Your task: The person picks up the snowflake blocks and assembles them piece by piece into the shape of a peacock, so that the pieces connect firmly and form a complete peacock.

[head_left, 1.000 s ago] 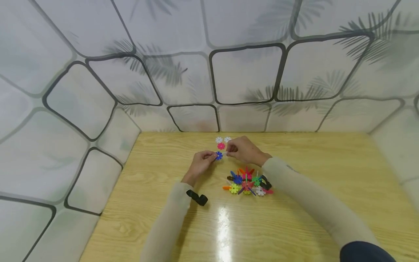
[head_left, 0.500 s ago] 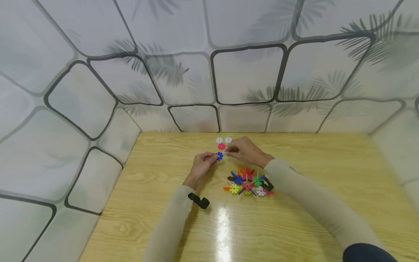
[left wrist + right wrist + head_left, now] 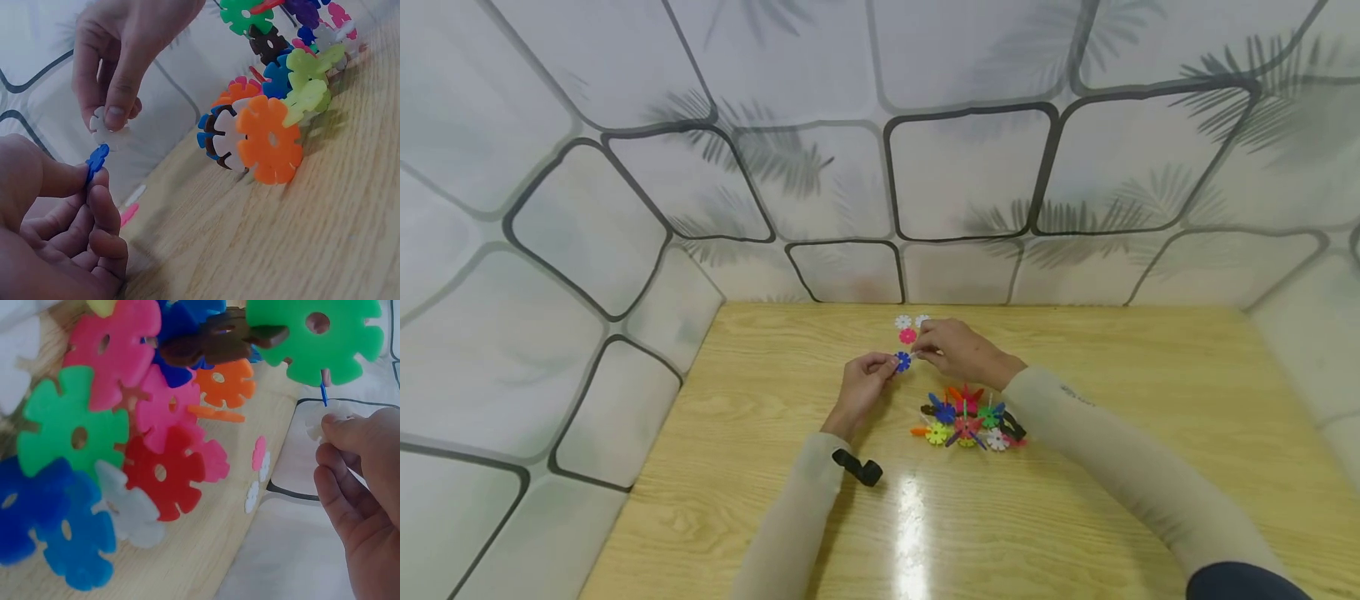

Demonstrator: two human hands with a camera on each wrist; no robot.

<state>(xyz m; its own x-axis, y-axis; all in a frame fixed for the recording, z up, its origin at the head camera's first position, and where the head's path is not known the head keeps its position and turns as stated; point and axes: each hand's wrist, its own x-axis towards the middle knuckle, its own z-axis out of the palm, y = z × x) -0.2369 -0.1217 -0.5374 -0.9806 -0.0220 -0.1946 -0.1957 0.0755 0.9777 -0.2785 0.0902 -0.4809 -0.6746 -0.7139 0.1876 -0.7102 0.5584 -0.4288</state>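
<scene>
Between thumb and fingertips, my left hand (image 3: 862, 385) pinches a blue snowflake disc (image 3: 903, 362) with notched, petal-like edges. Opposite it, my right hand (image 3: 964, 350) pinches a white snowflake disc (image 3: 98, 125) by one side. In the left wrist view the white disc stands just above the blue one, edge to edge and at an angle to it; fingers cover part of both. The right wrist view shows the blue disc (image 3: 324, 395) nearly edge-on, partly hidden behind a green disc.
A many-coloured structure of interlocked snowflake discs (image 3: 966, 423) stands on the wooden table (image 3: 760, 500), close below the right forearm. Behind the hands lie a pink disc (image 3: 907, 336) and two white discs (image 3: 902, 322). A patterned wall (image 3: 962, 183) rises at the table's far edge.
Both hands have drifted slightly toward the person with their discs. The right hand and the white disc have tilted a little against the blue disc. Everything on the table stays put.
</scene>
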